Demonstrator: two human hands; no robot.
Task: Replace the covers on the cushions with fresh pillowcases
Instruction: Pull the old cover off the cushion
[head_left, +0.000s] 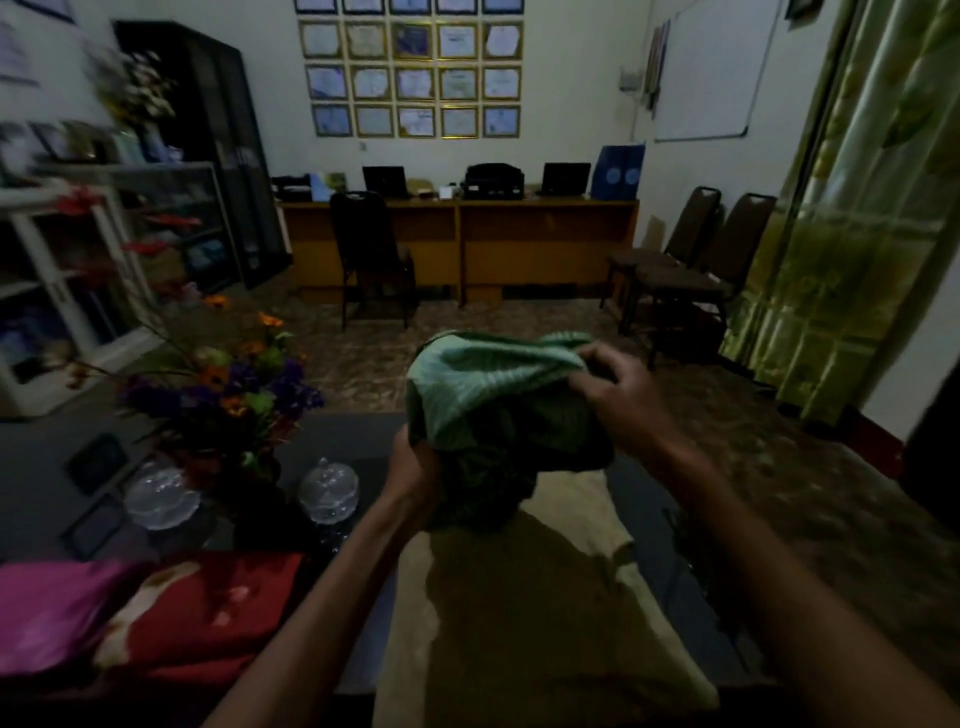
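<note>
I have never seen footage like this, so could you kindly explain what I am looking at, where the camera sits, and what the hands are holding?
There is no machine: a person wears one camera on the head, looking forward and down. The left hand and right hand both grip a bunched green cover above a tan cushion. On the dark table stand a flower arrangement and two glass lidded dishes. A red and a pink cushion lie at lower left.
</note>
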